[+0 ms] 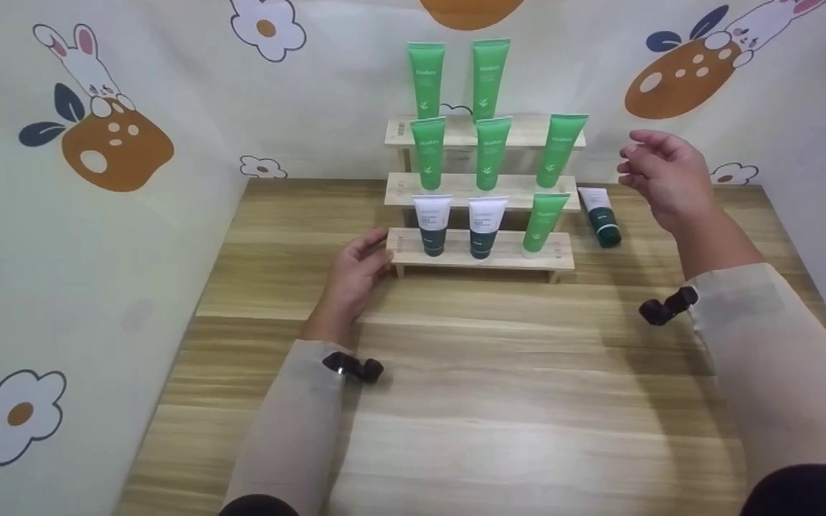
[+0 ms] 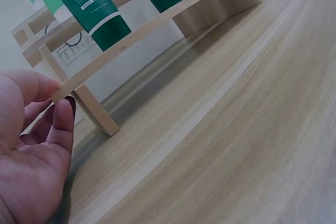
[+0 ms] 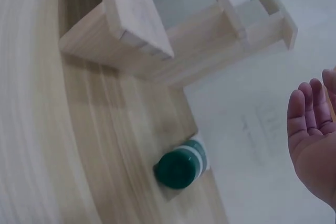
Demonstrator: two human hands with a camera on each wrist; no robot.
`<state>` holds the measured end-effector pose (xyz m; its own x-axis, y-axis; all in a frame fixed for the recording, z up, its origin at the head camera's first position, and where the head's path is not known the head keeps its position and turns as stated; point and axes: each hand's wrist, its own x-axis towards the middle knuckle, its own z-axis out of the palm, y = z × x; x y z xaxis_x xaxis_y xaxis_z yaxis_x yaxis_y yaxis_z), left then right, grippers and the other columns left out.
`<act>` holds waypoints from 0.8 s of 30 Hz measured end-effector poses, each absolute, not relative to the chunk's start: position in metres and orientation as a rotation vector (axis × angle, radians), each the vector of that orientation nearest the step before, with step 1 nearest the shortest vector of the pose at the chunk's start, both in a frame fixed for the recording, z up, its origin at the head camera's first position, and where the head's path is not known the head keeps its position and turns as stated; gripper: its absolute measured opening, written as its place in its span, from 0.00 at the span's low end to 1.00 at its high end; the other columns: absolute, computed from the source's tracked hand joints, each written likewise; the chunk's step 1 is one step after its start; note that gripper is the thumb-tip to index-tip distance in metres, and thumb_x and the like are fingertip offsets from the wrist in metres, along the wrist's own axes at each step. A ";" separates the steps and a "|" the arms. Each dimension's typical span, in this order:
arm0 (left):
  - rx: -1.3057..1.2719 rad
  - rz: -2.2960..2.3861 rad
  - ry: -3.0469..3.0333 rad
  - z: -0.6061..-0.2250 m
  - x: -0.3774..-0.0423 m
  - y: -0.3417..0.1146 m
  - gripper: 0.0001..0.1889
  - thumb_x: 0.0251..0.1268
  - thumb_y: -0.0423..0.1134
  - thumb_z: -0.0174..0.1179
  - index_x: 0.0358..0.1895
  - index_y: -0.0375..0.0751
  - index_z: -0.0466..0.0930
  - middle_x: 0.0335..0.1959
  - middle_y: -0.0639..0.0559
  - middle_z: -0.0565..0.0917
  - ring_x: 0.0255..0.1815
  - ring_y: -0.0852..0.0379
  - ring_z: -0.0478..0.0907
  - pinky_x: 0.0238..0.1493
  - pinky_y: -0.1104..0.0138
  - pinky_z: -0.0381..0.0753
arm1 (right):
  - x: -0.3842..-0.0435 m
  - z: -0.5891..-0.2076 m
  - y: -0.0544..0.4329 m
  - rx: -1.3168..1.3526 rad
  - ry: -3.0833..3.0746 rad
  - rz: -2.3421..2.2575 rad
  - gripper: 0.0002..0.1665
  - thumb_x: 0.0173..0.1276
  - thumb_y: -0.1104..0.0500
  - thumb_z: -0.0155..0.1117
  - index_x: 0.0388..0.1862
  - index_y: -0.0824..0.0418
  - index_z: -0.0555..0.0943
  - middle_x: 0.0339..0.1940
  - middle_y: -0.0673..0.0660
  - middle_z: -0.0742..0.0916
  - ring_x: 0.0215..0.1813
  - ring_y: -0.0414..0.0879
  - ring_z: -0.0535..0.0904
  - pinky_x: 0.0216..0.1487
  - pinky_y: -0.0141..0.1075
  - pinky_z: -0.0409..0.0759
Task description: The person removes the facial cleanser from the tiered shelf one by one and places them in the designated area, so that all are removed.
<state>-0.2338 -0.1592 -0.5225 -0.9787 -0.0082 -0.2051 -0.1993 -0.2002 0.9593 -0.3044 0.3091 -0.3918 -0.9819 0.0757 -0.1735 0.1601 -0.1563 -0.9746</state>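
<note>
A three-tier wooden display stand (image 1: 485,259) bears several squeeze tubes. My left hand (image 1: 355,276) pinches the left end of its lowest shelf (image 2: 94,69) between thumb and fingers. On that shelf stand two white-and-dark-green tubes (image 1: 433,223) and one light green tube (image 1: 546,223). More green tubes (image 1: 488,154) stand on the middle and top tiers. My right hand (image 1: 671,175) is in the air right of the stand, fingers loosely bent, holding nothing. Below and left of it, another white-and-dark-green tube (image 1: 601,218) lies on the table beside the stand.
The wood-grain table (image 1: 470,401) runs toward me in front of the stand. Behind and at the sides hangs a pale backdrop (image 1: 191,86) printed with rabbits, oranges and flowers. Small black wrist cameras (image 1: 353,367) sit on both sleeves.
</note>
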 end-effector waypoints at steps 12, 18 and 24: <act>-0.243 2.336 1.896 -0.521 -0.236 -0.161 0.27 0.73 0.27 0.63 0.74 0.39 0.77 0.74 0.46 0.78 0.58 0.56 0.82 0.53 0.70 0.86 | -0.311 -0.350 0.279 0.075 1.880 -2.510 0.32 0.68 0.61 0.79 0.68 0.65 0.78 0.49 0.58 0.87 0.49 0.50 0.89 0.49 0.34 0.92; -0.228 2.325 1.910 -0.519 -0.236 -0.161 0.27 0.74 0.27 0.62 0.74 0.39 0.76 0.76 0.45 0.77 0.60 0.56 0.82 0.54 0.71 0.86 | -0.314 -0.323 0.263 -0.072 1.940 -2.491 0.32 0.67 0.59 0.79 0.67 0.65 0.78 0.51 0.57 0.85 0.52 0.49 0.87 0.50 0.32 0.91; -0.227 2.315 1.905 -0.522 -0.235 -0.161 0.27 0.73 0.27 0.63 0.74 0.39 0.76 0.77 0.46 0.76 0.67 0.52 0.80 0.58 0.69 0.86 | -0.322 -0.310 0.249 -0.166 1.989 -2.459 0.33 0.64 0.58 0.81 0.65 0.65 0.80 0.50 0.57 0.86 0.51 0.49 0.88 0.51 0.31 0.90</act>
